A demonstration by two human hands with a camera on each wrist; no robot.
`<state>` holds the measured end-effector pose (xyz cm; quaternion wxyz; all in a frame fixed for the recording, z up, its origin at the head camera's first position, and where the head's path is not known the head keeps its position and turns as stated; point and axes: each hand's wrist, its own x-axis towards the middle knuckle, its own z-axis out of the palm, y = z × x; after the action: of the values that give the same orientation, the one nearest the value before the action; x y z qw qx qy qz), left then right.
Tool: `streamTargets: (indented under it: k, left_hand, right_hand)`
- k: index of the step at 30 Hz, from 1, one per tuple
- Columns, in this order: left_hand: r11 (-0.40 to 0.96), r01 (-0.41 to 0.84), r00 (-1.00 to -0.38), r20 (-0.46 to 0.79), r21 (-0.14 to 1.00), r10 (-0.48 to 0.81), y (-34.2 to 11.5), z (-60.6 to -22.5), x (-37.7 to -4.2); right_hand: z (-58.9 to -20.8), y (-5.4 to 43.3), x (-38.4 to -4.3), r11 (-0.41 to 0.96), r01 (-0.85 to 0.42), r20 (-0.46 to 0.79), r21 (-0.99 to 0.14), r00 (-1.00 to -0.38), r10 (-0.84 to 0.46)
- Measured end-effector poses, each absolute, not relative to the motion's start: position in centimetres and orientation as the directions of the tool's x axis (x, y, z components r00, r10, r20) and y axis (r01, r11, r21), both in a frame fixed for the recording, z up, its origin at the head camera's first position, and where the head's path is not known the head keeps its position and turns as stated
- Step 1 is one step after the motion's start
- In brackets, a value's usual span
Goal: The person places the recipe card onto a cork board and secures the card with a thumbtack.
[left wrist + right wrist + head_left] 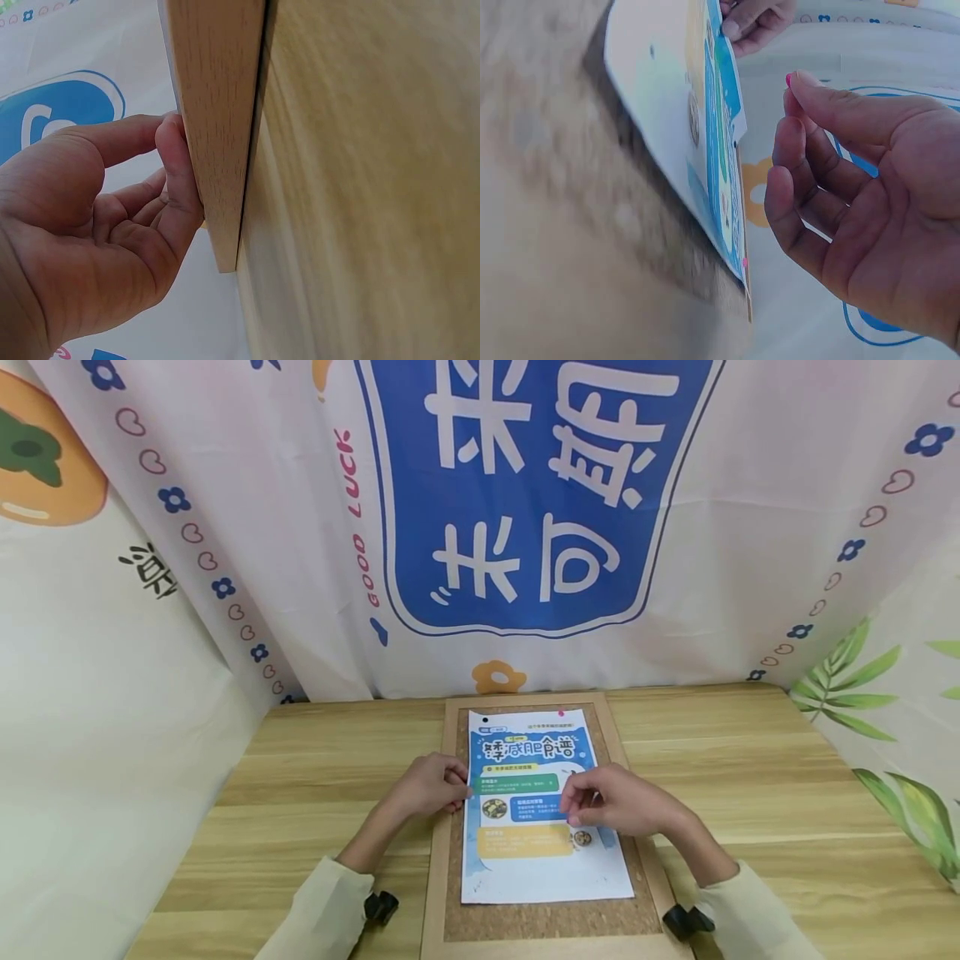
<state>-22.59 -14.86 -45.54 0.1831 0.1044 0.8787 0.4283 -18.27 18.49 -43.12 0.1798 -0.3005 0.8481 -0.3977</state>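
A printed sheet [547,881] with a blue header lies on a cork board [487,927] with a wooden frame. At its top corners sit a black pushpin [485,720] and a pink pushpin [561,713]. My left hand [435,787] pinches the sheet's left edge between thumb and index finger, its other fingers curled against the frame [217,135]. Over the sheet's right side, my right hand [618,797] holds another pink pushpin [788,79] between thumb and fingertip. In the right wrist view this pin is clear of the paper, and the sheet's lower part lifts off the cork.
The board lies on a wood-grain table [337,760], reaching its back edge. Behind hangs a printed curtain [637,660] with a large blue sign. Pale cloth walls [97,735] stand at both sides. Each sleeve has a black wrist mount [381,907].
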Motion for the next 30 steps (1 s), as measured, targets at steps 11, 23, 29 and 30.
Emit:
streamTargets:
  k: [11,23,29,30]
  left_hand:
    - [0.62,0.021,-0.914,-0.236,0.785,0.33,-14.7,-45.4,-22.5]
    - [0.612,0.019,-0.913,-0.236,0.79,0.334,-14.7,-45.6,-22.5]
    - [0.615,0.013,-0.914,-0.239,0.788,0.327,-14.7,-45.7,-22.6]
    - [0.617,0.013,-0.915,-0.239,0.787,0.325,-14.7,-45.7,-22.6]
  right_hand:
    - [-42.9,16.1,-18.1,0.474,-0.364,-0.064,-0.802,-0.736,-0.674]
    - [-42.7,13.3,-17.7,0.416,-0.37,-0.033,-0.831,-0.714,-0.7]
    - [-43.2,11.8,-17.3,0.383,-0.368,-0.001,-0.847,-0.72,-0.694]
    - [-43.3,11.6,-17.2,0.378,-0.361,0.0,-0.853,-0.723,-0.691]
